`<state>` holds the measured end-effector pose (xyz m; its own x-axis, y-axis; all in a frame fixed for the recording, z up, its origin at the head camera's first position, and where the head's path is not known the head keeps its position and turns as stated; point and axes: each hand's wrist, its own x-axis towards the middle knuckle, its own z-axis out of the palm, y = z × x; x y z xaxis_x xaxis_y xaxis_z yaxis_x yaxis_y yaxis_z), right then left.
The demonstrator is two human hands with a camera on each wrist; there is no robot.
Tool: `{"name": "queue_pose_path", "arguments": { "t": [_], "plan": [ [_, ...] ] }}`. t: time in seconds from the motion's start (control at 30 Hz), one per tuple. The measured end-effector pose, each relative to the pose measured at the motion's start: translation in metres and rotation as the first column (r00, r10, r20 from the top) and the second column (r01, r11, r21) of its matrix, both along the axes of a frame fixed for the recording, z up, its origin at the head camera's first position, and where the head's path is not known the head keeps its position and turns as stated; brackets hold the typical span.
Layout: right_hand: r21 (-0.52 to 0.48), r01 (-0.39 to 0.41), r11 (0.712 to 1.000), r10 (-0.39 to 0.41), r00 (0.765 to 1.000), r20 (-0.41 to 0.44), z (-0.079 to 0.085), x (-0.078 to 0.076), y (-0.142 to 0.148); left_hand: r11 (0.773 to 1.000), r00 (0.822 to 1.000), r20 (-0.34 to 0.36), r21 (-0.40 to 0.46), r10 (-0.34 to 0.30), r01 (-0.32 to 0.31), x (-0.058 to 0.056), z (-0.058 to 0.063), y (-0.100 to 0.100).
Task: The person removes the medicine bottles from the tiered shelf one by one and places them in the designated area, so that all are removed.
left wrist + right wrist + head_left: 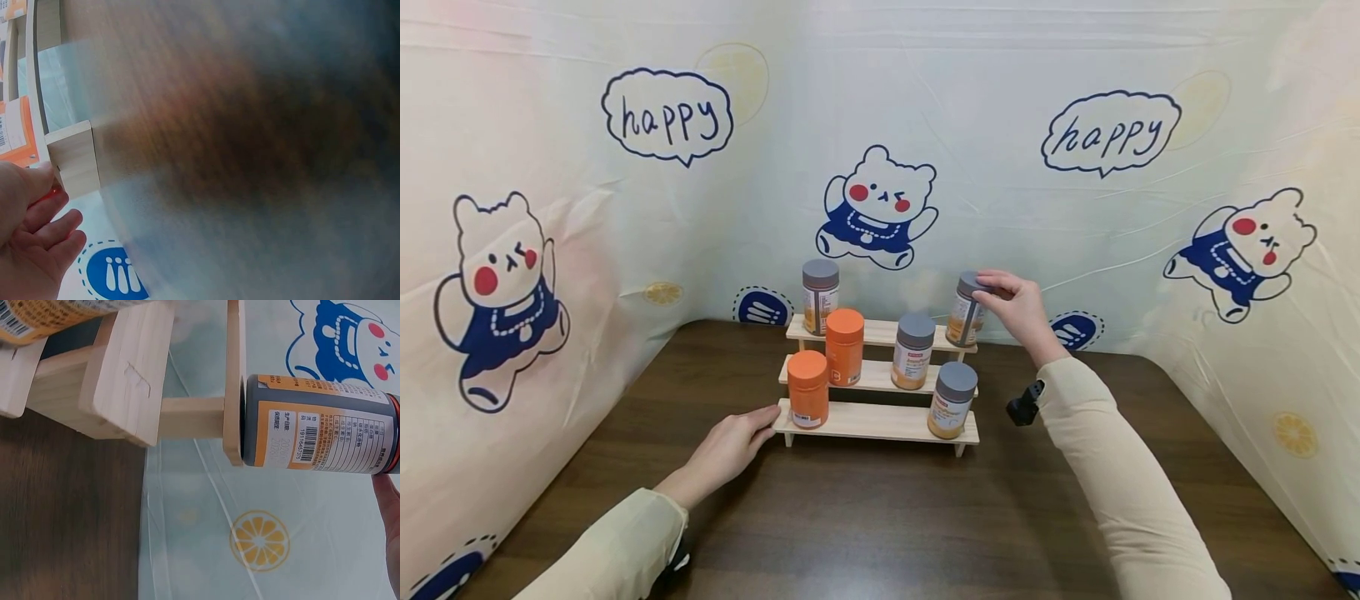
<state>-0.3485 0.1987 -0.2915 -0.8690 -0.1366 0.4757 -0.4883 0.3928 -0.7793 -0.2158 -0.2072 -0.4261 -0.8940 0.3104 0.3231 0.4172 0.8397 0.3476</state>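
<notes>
A three-tier wooden display rack stands on the table with supplement bottles on every tier. My left hand pinches the left end of its lowest board between thumb and fingers, as the left wrist view shows. At the top tier's right end my right hand holds a grey-capped bottle by its lid. In the right wrist view that bottle's base meets the top board, and only a finger and part of the hand show. Another grey-capped bottle occupies the top left.
On the middle tier are an orange bottle and a grey-capped bottle. The lowest tier carries an orange bottle and a grey-capped one. Behind the brown table hangs a printed cloth, close to the rack's back.
</notes>
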Motion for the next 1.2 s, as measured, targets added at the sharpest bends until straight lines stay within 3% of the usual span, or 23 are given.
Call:
{"name": "queue_pose_path", "arguments": {
  "t": [0.77,0.97,1.2],
  "plan": [
    [0.009,0.110,0.994,-0.110,0.994,-0.023,-0.008,0.018,0.044,1.000,1.000,0.000,0.006,-0.021,0.021,0.000,0.001,0.001],
    [0.034,0.128,0.991,-0.126,0.990,-0.065,-0.017,0.021,0.055,1.000,1.000,-0.013,0.005,-0.020,0.020,0.000,0.000,0.001],
    [0.049,0.158,0.986,-0.156,0.987,-0.049,-0.034,0.026,0.067,1.000,0.999,-0.023,0.008,-0.024,0.024,-0.001,-0.001,-0.001]
  ]
}}
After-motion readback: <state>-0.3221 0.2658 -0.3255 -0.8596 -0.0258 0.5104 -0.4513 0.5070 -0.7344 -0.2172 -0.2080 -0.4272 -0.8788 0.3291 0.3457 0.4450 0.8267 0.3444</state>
